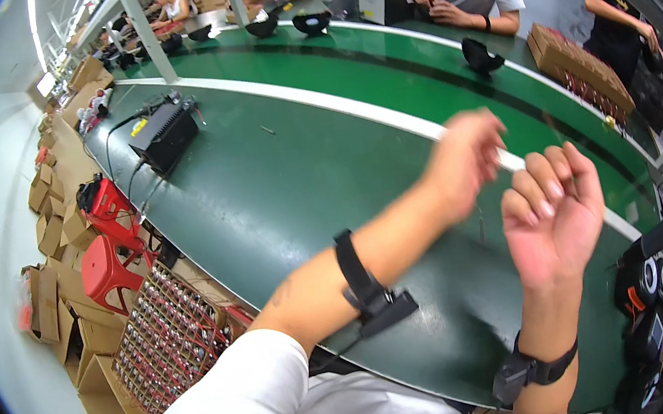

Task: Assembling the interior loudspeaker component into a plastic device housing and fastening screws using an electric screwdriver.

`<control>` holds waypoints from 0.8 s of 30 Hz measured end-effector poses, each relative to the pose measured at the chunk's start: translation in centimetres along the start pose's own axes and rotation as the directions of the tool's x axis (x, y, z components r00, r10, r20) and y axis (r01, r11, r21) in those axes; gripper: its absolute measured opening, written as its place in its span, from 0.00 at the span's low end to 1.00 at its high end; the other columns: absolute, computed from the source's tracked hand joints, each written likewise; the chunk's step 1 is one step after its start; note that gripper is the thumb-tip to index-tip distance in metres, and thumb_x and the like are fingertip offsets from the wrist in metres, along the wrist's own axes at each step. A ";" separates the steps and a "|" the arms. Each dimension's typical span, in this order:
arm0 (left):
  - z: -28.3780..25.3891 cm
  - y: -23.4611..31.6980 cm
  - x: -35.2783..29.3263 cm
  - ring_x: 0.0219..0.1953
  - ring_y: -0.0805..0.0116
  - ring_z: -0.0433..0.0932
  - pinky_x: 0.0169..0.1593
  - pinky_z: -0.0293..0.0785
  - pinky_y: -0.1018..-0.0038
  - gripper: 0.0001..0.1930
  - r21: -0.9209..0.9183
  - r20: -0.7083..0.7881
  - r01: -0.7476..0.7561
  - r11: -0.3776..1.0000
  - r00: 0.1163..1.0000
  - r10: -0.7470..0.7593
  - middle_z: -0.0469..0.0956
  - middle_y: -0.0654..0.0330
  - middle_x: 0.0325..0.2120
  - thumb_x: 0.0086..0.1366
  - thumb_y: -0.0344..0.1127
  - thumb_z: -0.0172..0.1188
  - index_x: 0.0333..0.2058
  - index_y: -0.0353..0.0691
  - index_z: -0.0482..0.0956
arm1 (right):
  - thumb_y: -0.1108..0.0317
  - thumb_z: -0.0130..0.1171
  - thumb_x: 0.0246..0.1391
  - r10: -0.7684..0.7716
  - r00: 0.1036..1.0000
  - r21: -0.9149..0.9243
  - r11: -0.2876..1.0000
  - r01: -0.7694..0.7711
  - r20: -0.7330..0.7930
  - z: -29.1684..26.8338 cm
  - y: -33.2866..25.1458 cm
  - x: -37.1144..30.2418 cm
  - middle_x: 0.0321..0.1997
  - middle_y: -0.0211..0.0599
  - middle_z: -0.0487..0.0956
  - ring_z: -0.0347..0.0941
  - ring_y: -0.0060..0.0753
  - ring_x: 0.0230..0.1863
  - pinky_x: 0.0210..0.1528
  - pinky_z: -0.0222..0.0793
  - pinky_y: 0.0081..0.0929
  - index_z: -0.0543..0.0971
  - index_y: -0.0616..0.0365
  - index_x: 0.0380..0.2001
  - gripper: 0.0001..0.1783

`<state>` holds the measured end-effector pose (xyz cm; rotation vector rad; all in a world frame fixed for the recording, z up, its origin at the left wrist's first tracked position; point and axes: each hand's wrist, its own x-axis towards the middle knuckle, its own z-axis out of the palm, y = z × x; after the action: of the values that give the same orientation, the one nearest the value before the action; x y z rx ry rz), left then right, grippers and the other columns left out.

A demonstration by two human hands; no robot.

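My left hand (pixel 465 164) is raised over the white rail (pixel 387 117) between the bench and the conveyor. Motion smears its bent fingers, and I cannot make out anything in them. Just right of it, my right hand (pixel 555 217) is held up with its palm showing. Its fingers are curled, the thumb and forefinger tips close together; whatever they hold, if anything, is too small to tell. Below both hands lies the dark green bench top (pixel 263 190). Each forearm wears a black strap with a small device, the left one's strap (pixel 360 274) sitting nearer the elbow.
A black finned power unit (pixel 166 136) with cables stands at the bench's far left. Black bowl-shaped parts, one of them upright (pixel 482 56), sit along the green conveyor (pixel 414 73). Co-workers work across it. Red stools (pixel 108 272) and a divided carton (pixel 170 343) are at left; ring-shaped parts (pixel 659 278) at right.
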<state>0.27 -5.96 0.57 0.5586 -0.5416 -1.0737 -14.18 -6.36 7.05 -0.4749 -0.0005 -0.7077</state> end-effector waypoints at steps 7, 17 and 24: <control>-3.0 10.4 2.0 0.27 0.71 0.68 0.31 0.64 0.72 0.11 -0.497 -0.070 -0.273 0.824 0.959 0.276 0.70 0.67 0.25 0.63 0.43 0.49 0.33 0.43 0.74 | 0.59 0.52 0.61 0.384 0.819 -0.437 0.705 -0.558 -0.427 -5.1 9.2 -0.5 0.28 0.26 0.73 0.69 0.21 0.27 0.26 0.66 0.22 0.73 0.52 0.33 0.09; 2.9 7.2 -0.7 0.26 0.68 0.68 0.30 0.63 0.72 0.12 -0.431 0.214 0.077 0.899 0.977 0.018 0.70 0.66 0.23 0.63 0.45 0.53 0.33 0.43 0.77 | 0.66 0.52 0.62 0.764 0.645 -0.231 0.629 -0.742 0.010 -5.2 10.2 -1.7 0.49 0.33 0.78 0.75 0.28 0.51 0.54 0.71 0.27 0.72 0.61 0.53 0.18; 7.9 6.0 -3.8 0.19 0.72 0.69 0.24 0.63 0.74 0.14 -0.363 0.328 0.246 0.899 0.937 -0.124 0.73 0.67 0.19 0.61 0.49 0.54 0.27 0.45 0.74 | 0.78 0.65 0.50 0.770 0.629 -0.460 0.523 -0.718 -0.105 -9.9 9.6 -2.7 0.40 0.28 0.78 0.74 0.17 0.33 0.28 0.69 0.10 0.74 0.56 0.51 0.23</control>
<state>-2.43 -1.51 9.85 0.0846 -0.5157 -1.4236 -11.79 -2.46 -6.24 -0.9054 0.2676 0.2137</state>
